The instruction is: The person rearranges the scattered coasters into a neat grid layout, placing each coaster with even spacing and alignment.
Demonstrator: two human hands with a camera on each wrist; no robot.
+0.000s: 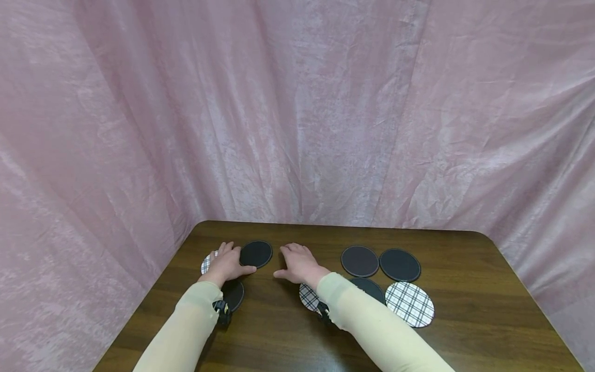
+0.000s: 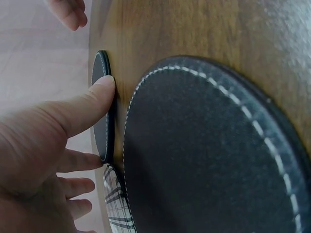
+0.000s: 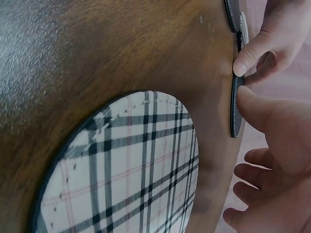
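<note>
Several round coasters with stitched edges lie flat on the wooden table. My left hand (image 1: 226,264) is over a plaid coaster (image 1: 206,264) at the far left, fingers spread. Its thumb and index finger are at the near left edge of a black coaster (image 1: 257,253); whether they touch it I cannot tell. Beneath the left wrist lies another black coaster (image 2: 214,145). My right hand (image 1: 299,262) reaches leftward with relaxed fingers and nothing in its grasp. Under the right wrist is a plaid coaster (image 3: 131,165), partly hidden by the sleeve in the head view.
To the right are a dark brown coaster (image 1: 360,261), a black coaster (image 1: 400,265), and a plaid coaster (image 1: 410,305). One more black coaster (image 1: 370,288) is partly covered by the right forearm. A pink curtain (image 1: 297,113) hangs behind the table (image 1: 483,310).
</note>
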